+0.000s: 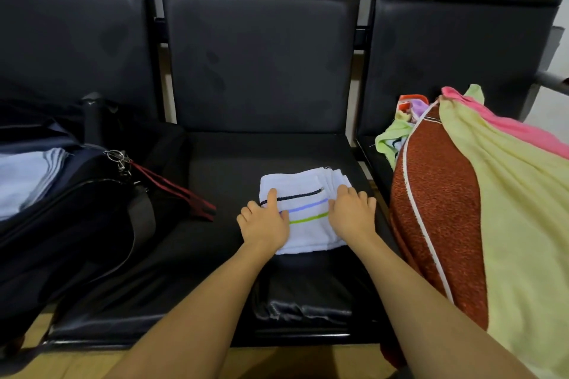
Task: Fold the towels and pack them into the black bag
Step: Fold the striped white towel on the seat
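Note:
A folded white towel [304,181] with a black, a blue and a green stripe lies on the middle black seat [234,163]. My left hand [264,221] rests on the towel's left side, index finger stretched onto the black stripe. My right hand [351,212] presses flat on the towel's right side, fingers bent at its stacked edges. The black bag [77,212] stands open on the left seat, with pale blue folded towels [24,181] inside.
On the right seat is a pile of unfolded towels: a rust-red one [431,200], a pale yellow one [517,224], a pink one [505,126] and a light green one [392,138]. A red strap [181,194] hangs from the bag onto the middle seat.

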Available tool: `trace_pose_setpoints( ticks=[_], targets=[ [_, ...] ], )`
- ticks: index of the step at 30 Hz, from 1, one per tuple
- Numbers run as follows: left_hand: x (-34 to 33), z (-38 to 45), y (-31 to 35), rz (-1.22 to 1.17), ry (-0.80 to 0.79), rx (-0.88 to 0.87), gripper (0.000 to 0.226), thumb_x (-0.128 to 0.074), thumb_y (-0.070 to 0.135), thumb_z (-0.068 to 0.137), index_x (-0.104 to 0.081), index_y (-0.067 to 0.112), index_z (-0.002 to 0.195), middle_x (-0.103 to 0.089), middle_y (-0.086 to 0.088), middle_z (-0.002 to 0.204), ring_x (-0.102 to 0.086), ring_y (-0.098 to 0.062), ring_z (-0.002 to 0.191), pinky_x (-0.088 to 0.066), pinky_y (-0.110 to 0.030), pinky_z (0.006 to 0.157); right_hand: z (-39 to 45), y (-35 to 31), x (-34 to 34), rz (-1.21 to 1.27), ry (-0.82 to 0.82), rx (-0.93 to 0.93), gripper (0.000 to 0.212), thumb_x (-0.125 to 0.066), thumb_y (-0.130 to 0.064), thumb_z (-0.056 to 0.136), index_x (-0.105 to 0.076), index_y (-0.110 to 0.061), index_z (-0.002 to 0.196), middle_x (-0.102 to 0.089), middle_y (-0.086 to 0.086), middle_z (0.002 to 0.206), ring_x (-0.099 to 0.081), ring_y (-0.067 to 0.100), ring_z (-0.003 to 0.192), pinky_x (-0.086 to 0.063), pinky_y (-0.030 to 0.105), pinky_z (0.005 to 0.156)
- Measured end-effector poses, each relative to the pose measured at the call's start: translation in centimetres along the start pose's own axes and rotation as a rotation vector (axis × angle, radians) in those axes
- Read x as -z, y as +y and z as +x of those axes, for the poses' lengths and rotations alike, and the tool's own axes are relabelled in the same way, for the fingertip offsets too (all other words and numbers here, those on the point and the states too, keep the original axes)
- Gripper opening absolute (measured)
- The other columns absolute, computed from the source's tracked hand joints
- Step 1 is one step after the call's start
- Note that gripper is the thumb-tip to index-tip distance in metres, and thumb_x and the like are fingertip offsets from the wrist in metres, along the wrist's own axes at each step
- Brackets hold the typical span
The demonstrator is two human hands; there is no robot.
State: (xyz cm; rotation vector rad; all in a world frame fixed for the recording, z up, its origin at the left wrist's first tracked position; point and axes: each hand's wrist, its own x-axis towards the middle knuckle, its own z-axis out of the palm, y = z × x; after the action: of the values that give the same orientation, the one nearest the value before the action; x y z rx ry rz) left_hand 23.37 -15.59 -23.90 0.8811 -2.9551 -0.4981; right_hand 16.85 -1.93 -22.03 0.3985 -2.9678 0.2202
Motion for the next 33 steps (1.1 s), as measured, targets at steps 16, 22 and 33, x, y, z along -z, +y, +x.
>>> trace_pose_setpoints(
  ticks=[16,22,33],
  targets=[
    [-1.1,0.3,1.8,0.001,-0.043,-0.054,0.053,-0.037,0.035,0.099,-0.014,0.034,0.147,-0.038,-0.015,0.129,-0.043,-0.030,0.114,-0.028,-0.037,0.100,-0.4,0.2,-0.5,0.044,0.213,-0.144,0.024,-0.067,-0.010,0.080,-0.055,-0.003,0.098,-0.055,0.017,0.099,-0.054,0.035,0.091,-0.040,0.041,0.077],
    [0.7,0.8,-0.2,-0.113,0.010,-0.055,0.057,-0.036,0.007,0.092,-0.021,0.025,0.144,-0.036,-0.015,0.127,-0.053,-0.026,0.093,-0.031,-0.037,0.097,-0.2,-0.6,-0.6,-0.114,0.050,-0.200,0.066,-0.049,-0.062,0.087,-0.047,-0.005,0.120,-0.041,0.012,0.126,-0.042,0.027,0.114,-0.034,0.037,0.093],
    [1.7,0.7,-5.8,0.144,0.036,0.006,0.050,-0.032,0.044,0.098,-0.021,0.031,0.145,-0.042,-0.015,0.130,-0.042,-0.033,0.118,-0.026,-0.040,0.102,-0.3,-4.8,-1.4,-0.019,-0.101,-0.136,0.070,-0.036,-0.064,0.091,-0.048,-0.004,0.125,-0.042,0.013,0.131,-0.038,0.028,0.121,-0.028,0.038,0.102]
  ],
)
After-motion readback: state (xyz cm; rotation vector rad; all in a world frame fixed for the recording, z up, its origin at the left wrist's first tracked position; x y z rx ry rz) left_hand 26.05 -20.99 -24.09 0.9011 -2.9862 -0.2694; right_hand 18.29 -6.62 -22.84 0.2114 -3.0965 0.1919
